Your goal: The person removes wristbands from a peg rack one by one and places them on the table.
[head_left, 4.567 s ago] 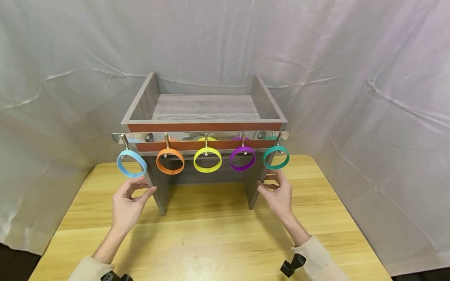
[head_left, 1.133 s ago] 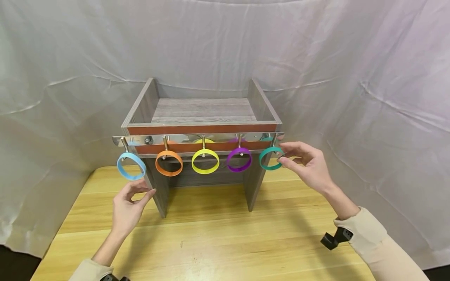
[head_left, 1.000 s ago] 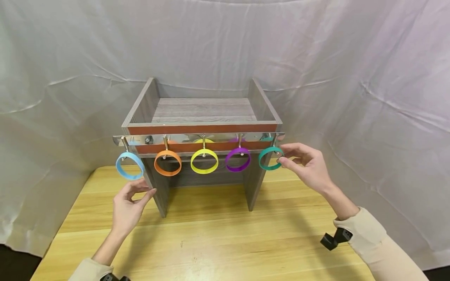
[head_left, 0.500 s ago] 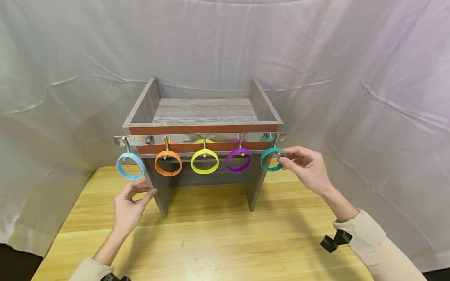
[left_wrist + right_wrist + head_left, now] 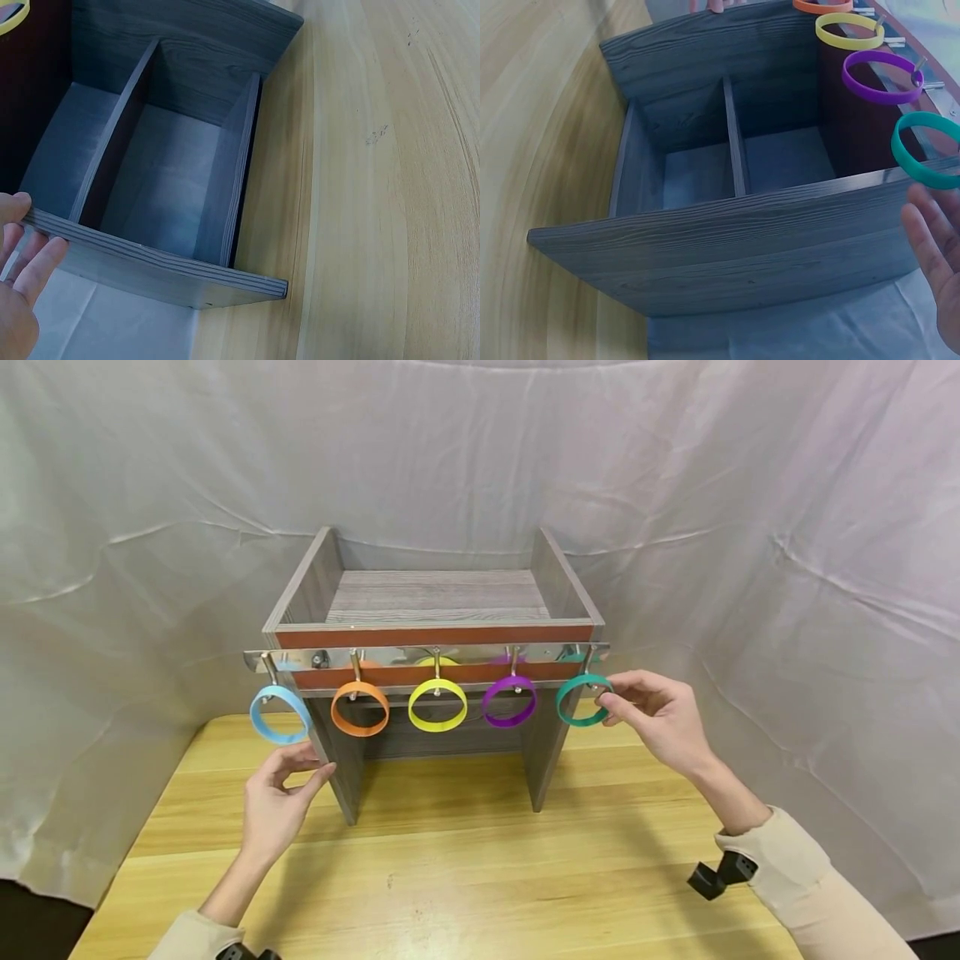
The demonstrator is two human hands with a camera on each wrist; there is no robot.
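Note:
A grey wooden shelf unit (image 5: pixel 442 589) bears a metal hook rail (image 5: pixel 474 654) across its front. My left hand (image 5: pixel 273 806) pinches the front edge of the left side panel (image 5: pixel 343 768), thumb inside and fingers outside. At the rail's right end a teal wristband (image 5: pixel 919 171) hangs on its hook; my right hand (image 5: pixel 663 718) pinches its right side between thumb and fingers. Farther left along the rail hang purple (image 5: pixel 510 722), yellow (image 5: pixel 438 727), orange (image 5: pixel 360 732) and light blue wristbands (image 5: pixel 283 739), one per hook. The light blue one hangs just above my left fingers.
The unit stands on a light wooden table (image 5: pixel 450 877), its lower compartments (image 5: pixel 161 172) facing me. Grey cloth (image 5: pixel 450 452) hangs behind and on both sides. A small black camera (image 5: pixel 720 872) sits on my right wrist.
My right hand has left the right side panel and moved up to the teal wristband. In the last second, hand and wristband shift slightly right. My left hand stays put.

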